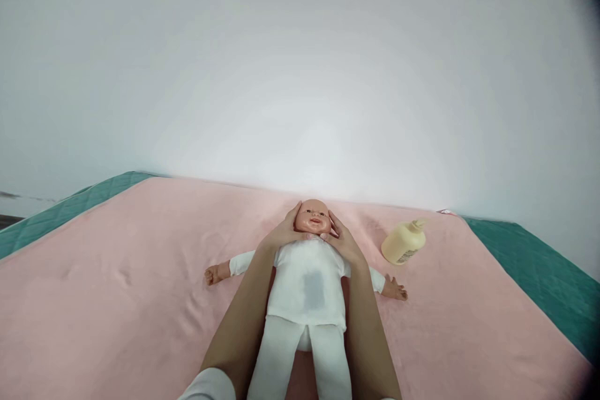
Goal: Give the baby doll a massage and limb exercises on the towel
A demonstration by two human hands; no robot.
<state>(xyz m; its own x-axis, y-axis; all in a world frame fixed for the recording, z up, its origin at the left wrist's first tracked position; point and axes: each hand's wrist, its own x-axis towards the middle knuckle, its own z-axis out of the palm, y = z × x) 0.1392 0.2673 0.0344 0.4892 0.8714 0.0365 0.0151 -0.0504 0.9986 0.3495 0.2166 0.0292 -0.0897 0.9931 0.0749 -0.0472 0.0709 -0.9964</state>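
Note:
A baby doll (290, 281) in a white top and white trousers lies on its back, arms spread out to both sides. A grey patch shows on the front of its top. My left hand (282, 230) cups the left side of the doll's head, thumb under the chin. On the other side my right hand (343, 240) holds the head the same way, its thumb near the chin too. Both forearms run along the doll's body. The back of the doll's head and its feet are out of sight.
A pale yellow pump bottle (400, 245) leans to the right of the doll. Pink cloth (117, 275) lies under everything, over a green quilted cover (529, 262) that shows at both sides. A white wall (309, 75) rises behind the far edge.

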